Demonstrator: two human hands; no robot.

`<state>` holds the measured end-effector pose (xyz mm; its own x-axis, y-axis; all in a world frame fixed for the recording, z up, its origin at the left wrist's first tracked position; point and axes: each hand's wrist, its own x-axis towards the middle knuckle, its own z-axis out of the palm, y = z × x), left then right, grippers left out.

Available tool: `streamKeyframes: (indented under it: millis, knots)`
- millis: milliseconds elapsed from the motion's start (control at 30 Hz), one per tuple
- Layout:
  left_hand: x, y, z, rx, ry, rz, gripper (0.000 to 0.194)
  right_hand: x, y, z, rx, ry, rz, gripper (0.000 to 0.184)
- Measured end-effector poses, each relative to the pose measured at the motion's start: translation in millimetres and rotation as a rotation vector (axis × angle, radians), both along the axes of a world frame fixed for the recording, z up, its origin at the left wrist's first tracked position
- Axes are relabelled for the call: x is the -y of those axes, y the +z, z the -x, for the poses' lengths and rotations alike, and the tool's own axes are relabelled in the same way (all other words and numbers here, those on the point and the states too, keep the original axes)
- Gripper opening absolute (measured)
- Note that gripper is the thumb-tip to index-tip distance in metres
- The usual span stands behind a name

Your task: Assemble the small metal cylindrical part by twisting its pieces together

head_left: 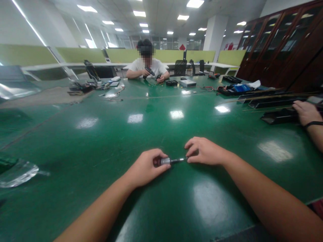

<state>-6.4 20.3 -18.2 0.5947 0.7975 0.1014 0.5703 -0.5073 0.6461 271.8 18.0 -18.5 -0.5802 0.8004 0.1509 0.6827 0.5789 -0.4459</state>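
Observation:
Just above the green tabletop, my left hand (146,168) grips a small silver-grey cylinder with a thin dark shaft (166,161) between thumb and fingers. The shaft points right, towards my right hand (205,152), and looks like the blade of a small screwdriver, though its kind is not certain. My right thumb and forefinger pinch at the shaft's far tip, where a tiny dark part shows, too small to name. The other right fingers are bent and slightly apart.
Across the green table (113,134) a person (148,64) holds a dark tool. Another person's hand (306,112) rests by black channels (280,116) at right. Electronic parts (83,88) lie far left, a white box (187,83) at the back, and a clear object (22,173) near left.

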Motion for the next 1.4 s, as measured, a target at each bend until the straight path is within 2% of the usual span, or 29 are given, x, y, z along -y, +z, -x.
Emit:
streamKeyframes:
  millis: [167, 400, 467, 567, 733, 933, 1167, 1400]
  knots:
    - [0.9, 1.1, -1.8, 0.000, -0.013, 0.000, 0.020, 3.3, -5.6, 8.7, -0.049, 0.007, -0.014, 0.013]
    - [4.0, 0.6, -5.0, 0.028, -0.030, -0.018, 0.020, 9.4, -24.3, 49.0, -0.239, 0.029, -0.081, 0.011]
    - [5.0, 1.4, -4.9, 0.026, -0.037, -0.031, 0.021, 11.5, -23.9, 53.2, -0.243, 0.035, -0.077, 0.018]
    - [6.2, 3.2, -4.0, -0.009, -0.027, -0.048, 0.018, 13.7, -19.9, 50.1, -0.256, 0.035, -0.059, 0.034]
    - [7.3, 5.9, -2.3, -0.019, -0.042, -0.044, 0.016, 14.3, -16.2, 44.5, -0.280, 0.006, -0.044, 0.039]
    - [5.6, 4.5, -0.9, 0.015, -0.036, -0.105, 0.017, 13.7, -18.0, 45.0, -0.313, 0.029, -0.068, 0.031]
    - [5.6, 2.0, -1.3, -0.024, -0.002, -0.070, 0.023, 13.5, -20.0, 44.3, -0.329, 0.036, -0.071, 0.028]
    - [5.1, -0.6, -1.2, -0.014, -0.016, -0.067, 0.019, 13.5, -20.6, 46.4, -0.329, 0.047, -0.082, 0.026]
